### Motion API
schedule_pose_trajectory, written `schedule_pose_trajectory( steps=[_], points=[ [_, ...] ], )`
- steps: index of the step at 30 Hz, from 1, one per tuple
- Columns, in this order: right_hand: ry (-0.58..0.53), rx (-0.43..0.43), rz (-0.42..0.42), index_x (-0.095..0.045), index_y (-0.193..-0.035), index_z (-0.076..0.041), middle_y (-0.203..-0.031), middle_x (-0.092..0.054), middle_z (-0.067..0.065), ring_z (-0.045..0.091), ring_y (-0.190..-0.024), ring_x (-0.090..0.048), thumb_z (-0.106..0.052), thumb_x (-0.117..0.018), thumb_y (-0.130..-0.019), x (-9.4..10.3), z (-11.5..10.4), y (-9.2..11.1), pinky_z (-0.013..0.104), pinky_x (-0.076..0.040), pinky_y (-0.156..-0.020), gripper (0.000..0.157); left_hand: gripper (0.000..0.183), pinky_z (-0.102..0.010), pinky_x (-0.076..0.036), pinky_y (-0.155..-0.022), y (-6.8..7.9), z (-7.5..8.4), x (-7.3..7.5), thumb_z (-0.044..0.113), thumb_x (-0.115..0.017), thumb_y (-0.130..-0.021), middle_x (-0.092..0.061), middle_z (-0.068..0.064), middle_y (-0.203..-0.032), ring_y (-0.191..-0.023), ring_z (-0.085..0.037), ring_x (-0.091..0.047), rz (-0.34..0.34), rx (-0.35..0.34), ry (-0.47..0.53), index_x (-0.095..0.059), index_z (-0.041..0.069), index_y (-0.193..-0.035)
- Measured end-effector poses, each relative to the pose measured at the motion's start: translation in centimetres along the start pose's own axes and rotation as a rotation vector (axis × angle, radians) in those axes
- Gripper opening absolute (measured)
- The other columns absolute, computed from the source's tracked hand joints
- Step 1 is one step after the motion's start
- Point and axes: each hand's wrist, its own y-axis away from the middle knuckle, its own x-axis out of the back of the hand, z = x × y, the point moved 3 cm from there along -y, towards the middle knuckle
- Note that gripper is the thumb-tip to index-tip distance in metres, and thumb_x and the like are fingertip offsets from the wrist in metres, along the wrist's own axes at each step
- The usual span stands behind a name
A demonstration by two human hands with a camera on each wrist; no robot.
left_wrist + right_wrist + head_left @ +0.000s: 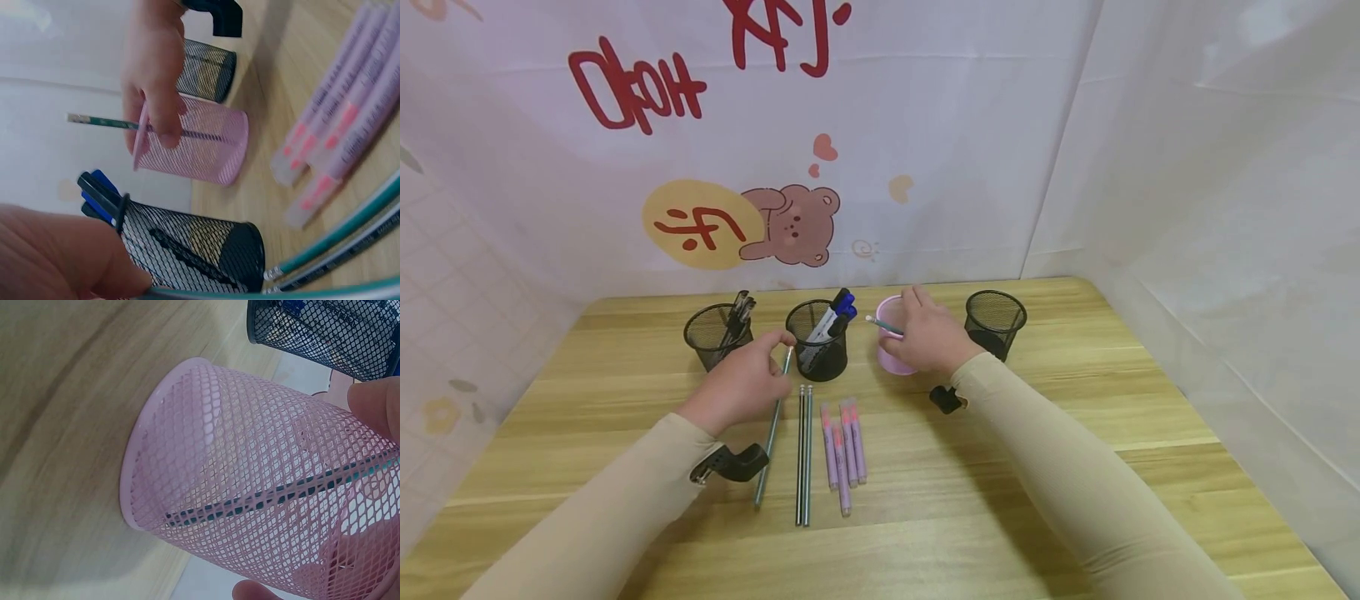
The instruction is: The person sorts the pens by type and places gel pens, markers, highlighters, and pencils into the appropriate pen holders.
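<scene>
My right hand (pixel 931 333) grips the pink mesh pen holder (pixel 269 469) around its upper part, fingers on both sides. Inside that holder leans a green pencil (pixel 103 122), its eraser end sticking out above the rim. My left hand (pixel 741 383) pinches another green pencil (pixel 772 433) near its eraser end; this one slants down toward the front of the table. Just right of the left fingertips stands a black mesh pen holder (pixel 823 364) with blue- and black-capped markers (pixel 838 315). Two pencils (pixel 803 458), one dark and one green, lie side by side to the right of the pinched one.
Several pink-purple highlighters (pixel 844 454) lie on the wooden table (pixel 925 533) in front of the holders. Another black mesh holder (pixel 706 329) with black pens stands at left, partly behind my left hand. A further black mesh holder (pixel 996 315) stands at right, beside my right wrist.
</scene>
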Motion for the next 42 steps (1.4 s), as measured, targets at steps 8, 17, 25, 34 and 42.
schedule_pose_trajectory(
  steps=[8,17,25,34,42],
  points=[
    [0.006,-0.004,0.0,-0.03,-0.161,-0.002,-0.171,-0.028,0.021,0.053,-0.131,-0.056,-0.054,-0.064,-0.096,0.0,0.0,0.0,0.06,-0.054,-0.107,0.09,0.057,-0.03,-0.04,-0.053,0.6,1.1,0.6,0.01,-0.062,-0.093,-0.062,-0.003,-0.08,-0.058,-0.017,-0.049,0.058,-0.055,0.057,-0.049,0.014,-0.148],
    [0.007,-0.006,-0.005,-0.031,-0.16,-0.002,-0.17,-0.03,0.019,0.051,-0.127,-0.058,-0.052,-0.064,-0.097,0.0,-0.1,0.1,0.059,-0.055,-0.105,0.086,0.058,-0.031,-0.044,-0.054,1.2,1.8,1.3,0.011,-0.063,-0.095,-0.068,-0.006,-0.091,-0.062,-0.019,-0.054,0.165,-0.099,0.138,-0.048,0.018,-0.15],
    [0.007,-0.008,-0.01,-0.03,-0.161,-0.002,-0.171,-0.027,0.021,0.052,-0.132,-0.056,-0.052,-0.064,-0.096,0.1,-0.1,0.2,0.06,-0.054,-0.107,0.089,0.056,-0.033,-0.049,-0.061,1.2,1.9,1.5,0.013,-0.063,-0.097,-0.073,-0.01,-0.097,-0.071,-0.021,-0.062,0.294,-0.142,0.23,-0.045,0.015,-0.15],
    [0.014,-0.001,-0.006,-0.029,-0.162,-0.002,-0.17,-0.028,0.021,0.052,-0.136,-0.054,-0.052,-0.063,-0.096,0.0,-0.1,0.1,0.059,-0.052,-0.111,0.09,0.054,-0.026,-0.05,-0.066,0.8,1.8,1.5,0.009,-0.063,-0.101,-0.072,-0.014,-0.095,-0.075,-0.019,-0.064,0.428,-0.215,0.358,-0.04,0.008,-0.149],
    [0.03,0.019,0.006,-0.03,-0.16,0.0,-0.167,-0.033,0.022,0.049,-0.136,-0.054,-0.052,-0.063,-0.096,0.1,-0.2,0.2,0.057,-0.05,-0.113,0.089,0.052,-0.022,-0.054,-0.064,0.4,1.6,1.4,0.006,-0.06,-0.103,-0.065,-0.013,-0.091,-0.073,-0.014,-0.067,0.513,-0.235,0.528,-0.034,0.008,-0.148]
  ],
)
